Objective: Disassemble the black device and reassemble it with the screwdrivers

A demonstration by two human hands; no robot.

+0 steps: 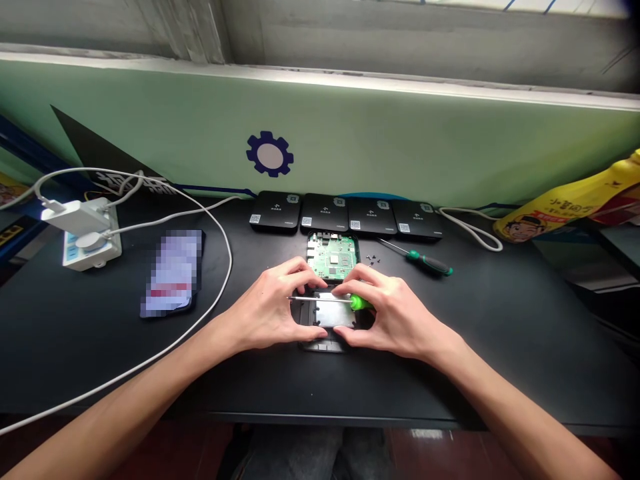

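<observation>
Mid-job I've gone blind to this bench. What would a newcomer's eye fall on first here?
Probably the bright green screwdriver handle in the right hand, its shaft crossing over a silver plate toward the left hand. Just beyond the hands, a green circuit board sits in an open black case. At the far right, a yellow packet stands out beside the dark table.

Two hands (273, 307) (393, 310), two screwdrivers (358, 303) (434, 265), one circuit board (326, 256), four closed boxes (275, 213) (325, 215) (372, 219) (419, 221).
</observation>
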